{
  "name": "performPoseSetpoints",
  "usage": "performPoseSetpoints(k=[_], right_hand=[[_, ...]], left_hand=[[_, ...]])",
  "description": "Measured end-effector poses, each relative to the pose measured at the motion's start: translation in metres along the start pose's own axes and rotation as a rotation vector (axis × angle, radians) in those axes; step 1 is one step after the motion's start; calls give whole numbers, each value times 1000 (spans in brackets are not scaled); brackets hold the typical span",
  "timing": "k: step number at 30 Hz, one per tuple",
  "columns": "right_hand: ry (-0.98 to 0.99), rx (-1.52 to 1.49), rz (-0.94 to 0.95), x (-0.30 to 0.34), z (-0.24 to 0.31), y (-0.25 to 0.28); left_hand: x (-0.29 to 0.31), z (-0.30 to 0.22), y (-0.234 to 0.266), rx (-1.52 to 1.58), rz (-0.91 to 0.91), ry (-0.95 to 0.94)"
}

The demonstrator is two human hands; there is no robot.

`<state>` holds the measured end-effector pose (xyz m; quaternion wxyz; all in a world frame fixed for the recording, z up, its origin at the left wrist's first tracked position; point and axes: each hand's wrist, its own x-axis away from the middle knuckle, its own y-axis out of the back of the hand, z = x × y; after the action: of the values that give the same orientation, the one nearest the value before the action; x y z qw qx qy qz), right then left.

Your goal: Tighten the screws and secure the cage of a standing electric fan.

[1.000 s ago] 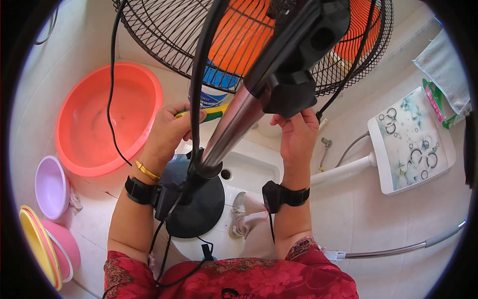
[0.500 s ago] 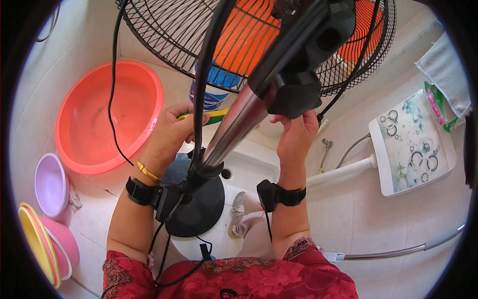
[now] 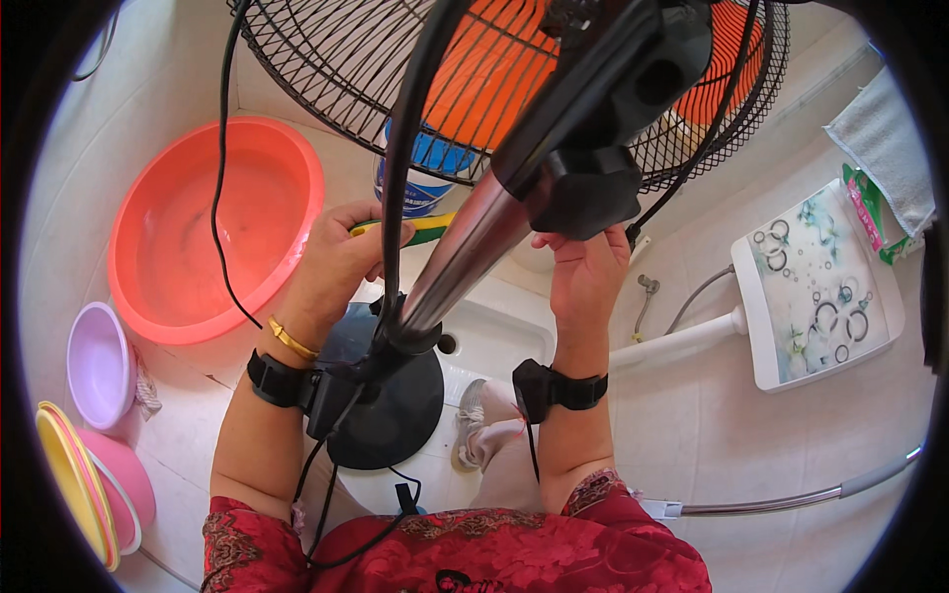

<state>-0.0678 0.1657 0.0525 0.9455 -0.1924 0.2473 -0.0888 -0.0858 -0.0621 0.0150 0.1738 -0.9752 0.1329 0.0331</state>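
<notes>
A black floor fan stands before me, its wire cage [image 3: 341,94] at the top and a shiny metal pole [image 3: 465,257] slanting down to a round black base [image 3: 395,420]. Left of the pole, my left hand [image 3: 341,247] is closed on a yellow-and-green sponge-like pad [image 3: 432,228], whose far end goes behind the pole. My right hand [image 3: 585,277] is raised just under a black knob [image 3: 583,196] on the pole. Its fingertips are mostly hidden behind the knob, so I cannot tell whether they grip it.
A coral basin [image 3: 208,316] lies on the floor at left, with a lilac bowl [image 3: 102,361] and yellow and pink basins [image 3: 129,474] nearer. Behind the cage is a blue-and-white bucket [image 3: 430,183]. A white squat toilet [image 3: 499,321] lies under the pole. A patterned cistern [image 3: 820,287] hangs at right.
Hardly anything differs. My right hand has dropped very slightly below the knob; my left hand keeps its hold on the pad.
</notes>
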Motion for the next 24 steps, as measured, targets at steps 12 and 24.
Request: performPoseSetpoints(k=[12,24], right_hand=[[-53,-57,25,0,3,1],[-69,0,0,0,4,-1]], left_hand=[[2,-5,-2,-46,-10,2],[-4,-1,0,-2,-34,-47]])
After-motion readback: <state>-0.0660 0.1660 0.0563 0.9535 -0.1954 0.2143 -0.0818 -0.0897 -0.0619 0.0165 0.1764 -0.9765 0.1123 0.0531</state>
